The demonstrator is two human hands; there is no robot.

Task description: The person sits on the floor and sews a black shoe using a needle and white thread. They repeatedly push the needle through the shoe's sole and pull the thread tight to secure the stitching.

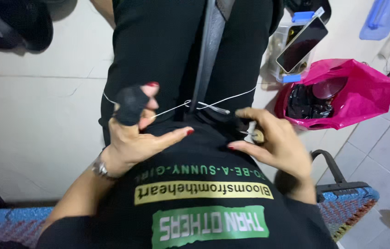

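Thin white thread (pixel 222 100), stretched taut across the lap over black trousers (pixel 158 41), from the left thigh to the right. Judged very light, limp unless tensioned, slippery between bare skin, and easy to snap or tangle; best taken by a fingertip pinch near the knot-like loop at mid-span, with steady pull kept from both sides.

Left hand (pixel 132 133): forefinger wrapped in a black cloth finger guard (pixel 129 105), thumb pressed against it, thread pinched there; middle finger stretched out toward the centre, remaining fingers curled. Nearly closed at the pinch, open elsewhere. Silver wristwatch (pixel 99 168) at the wrist.

Centre: slim silvery needle or pin (pixel 215 109), hard to make out, lying along the thread just right of the loop, above a black printed shirt (pixel 195 203).

Right hand (pixel 275 143): fingers loosely curled, forefinger extended leftward, a small round brownish object (pixel 258 136) tucked against the palm, kind unclear. Whether the thread's right end is gripped here cannot be told.

Further right, on the tiled floor (pixel 379 138): pink plastic bag (pixel 351 92) with dark contents, dark phone (pixel 302 44) propped on a clear container.
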